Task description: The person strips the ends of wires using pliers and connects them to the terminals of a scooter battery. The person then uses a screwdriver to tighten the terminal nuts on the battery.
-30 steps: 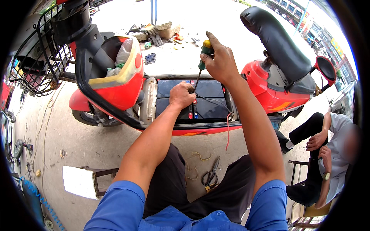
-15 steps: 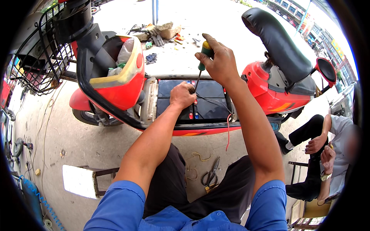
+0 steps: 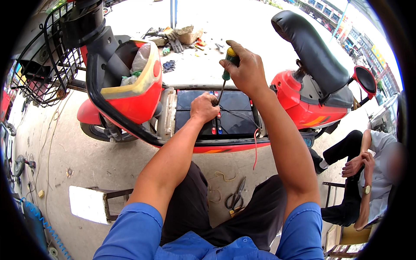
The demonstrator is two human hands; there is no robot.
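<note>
My right hand (image 3: pixel 246 69) is closed round the green and yellow handle of a screwdriver (image 3: pixel 230 65), its shaft pointing down and slightly left. The screwdriver's tip meets the middle of the black batteries (image 3: pixel 237 123) in the footwell of a red electric scooter (image 3: pixel 130 102). My left hand (image 3: pixel 204 108) is closed with its fingertips right beside that tip; what they pinch is hidden. Red and blue terminals show along the seam between the batteries. A black wire (image 3: pixel 241 115) crosses the batteries on the right, and a red wire (image 3: pixel 255 151) hangs over the scooter's near edge.
Scissors (image 3: pixel 235 200) lie on the ground between my legs. A white-topped stool (image 3: pixel 89 204) stands at the left. On the right sits a person (image 3: pixel 377 173) with hands together. The raised black seat (image 3: pixel 312 50) tilts up at the right; gloves and stones (image 3: pixel 184 37) lie beyond the scooter.
My hands and the screwdriver stay in nearly the same place. The seated person on the right has brought one hand onto the other wrist.
</note>
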